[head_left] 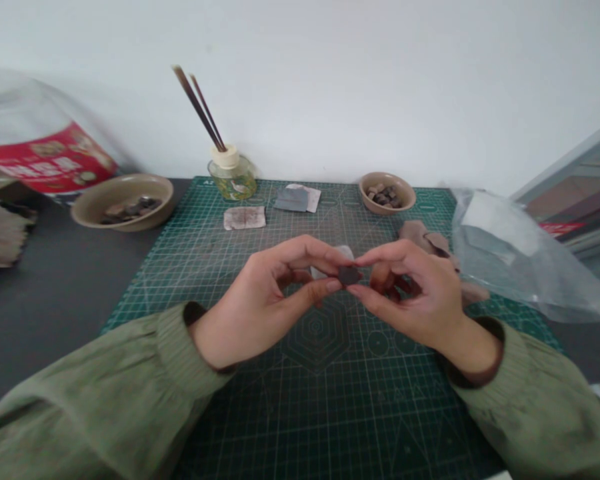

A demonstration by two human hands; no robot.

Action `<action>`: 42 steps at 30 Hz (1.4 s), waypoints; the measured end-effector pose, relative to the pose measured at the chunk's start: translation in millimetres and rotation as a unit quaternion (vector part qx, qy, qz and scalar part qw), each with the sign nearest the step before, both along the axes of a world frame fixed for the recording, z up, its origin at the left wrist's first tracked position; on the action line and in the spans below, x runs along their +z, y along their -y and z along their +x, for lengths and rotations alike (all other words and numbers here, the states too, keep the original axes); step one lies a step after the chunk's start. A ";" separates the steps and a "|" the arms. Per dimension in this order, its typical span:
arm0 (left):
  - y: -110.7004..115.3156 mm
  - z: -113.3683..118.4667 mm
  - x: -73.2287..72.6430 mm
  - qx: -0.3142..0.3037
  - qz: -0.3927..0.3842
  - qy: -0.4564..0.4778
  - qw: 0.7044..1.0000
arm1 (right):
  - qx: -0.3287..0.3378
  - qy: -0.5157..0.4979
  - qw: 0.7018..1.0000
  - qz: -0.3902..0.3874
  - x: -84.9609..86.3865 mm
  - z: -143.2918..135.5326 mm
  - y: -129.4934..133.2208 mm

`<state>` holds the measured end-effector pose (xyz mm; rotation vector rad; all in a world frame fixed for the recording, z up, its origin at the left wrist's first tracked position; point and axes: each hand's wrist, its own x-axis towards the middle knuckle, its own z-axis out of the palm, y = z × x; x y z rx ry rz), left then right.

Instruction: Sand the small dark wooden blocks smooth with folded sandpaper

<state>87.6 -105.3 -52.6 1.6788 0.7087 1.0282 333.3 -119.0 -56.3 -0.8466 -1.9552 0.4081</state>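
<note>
A small, dark grey, flat piece [349, 275] with angular edges is held up over the green cutting mat [300, 413]. My left hand [280, 293] pinches its left side between thumb and fingertips. From the other side my right hand [410, 287] grips it the same way, so the two hands nearly meet. Fingertips cover much of the piece, and its material cannot be made out. Just behind the fingers a whitish scrap [344, 253] shows in part.
Bowls of small chips stand at the left [155, 187] and back right [410, 193]. A reed diffuser [234, 177], sandpaper-like sheets [293, 199] and a stained pad [245, 218] lie behind. Brown pieces [415, 233] and a clear plastic bag [510, 253] are right; a red-labelled bag [55, 160] stands left.
</note>
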 end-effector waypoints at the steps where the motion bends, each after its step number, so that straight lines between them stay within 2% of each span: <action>1: -0.2 -0.1 -0.3 0.000 0.000 0.000 1.000 | 0.001 0.001 1.000 0.003 0.1 0.0 -0.1; 12: -0.7 0.6 0.3 0.008 -0.016 -0.001 1.000 | -0.012 0.017 1.000 0.015 3.1 -1.1 1.1; 30: -0.2 -0.5 0.1 0.023 0.028 0.001 0.999 | 0.002 0.053 0.997 0.060 4.3 0.6 -0.9; 42: 2.0 -1.0 3.7 0.040 0.032 -0.028 0.998 | 0.003 0.043 0.999 0.027 5.3 1.2 -0.1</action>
